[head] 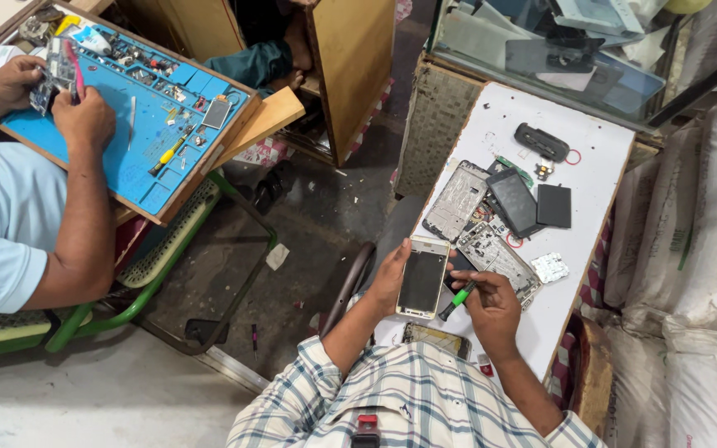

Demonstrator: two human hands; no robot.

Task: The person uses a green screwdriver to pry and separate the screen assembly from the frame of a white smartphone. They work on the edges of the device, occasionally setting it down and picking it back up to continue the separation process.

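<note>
Left hand [390, 278] cups the left edge of a white-framed smartphone [423, 278], fingers wrapped behind it, thumb along the side; forearm comes up from the checked sleeve at lower centre. Right hand [491, 305] sits just right of the phone, fingers pinched around a green-handled screwdriver [458, 299], tip aimed down-left at the phone's lower right corner.

Phone is screen-up, dark glass, long axis running away from the wearer, top end tilted slightly right. It sits at the near-left corner of the white table [599, 166], partly overhanging the edge.

Just right of the phone, touching the right hand's knuckles: an opened phone chassis [499, 257] with bare internals. Beyond it, a silver mid-frame [456, 201], a dark screen panel [514, 202], a black back cover [554, 206], a small metal shield plate [549, 267]. Further back, a black oblong part [541, 142] beside a red ring. Another phone [437, 338] lies under the wearer's wrists, mostly hidden.

Nothing blocks between screwdriver tip and phone.

Left side of room: another person in a light blue shirt works with both hands over a blue repair mat [139, 124] on a wooden board, well apart from the table.
</note>
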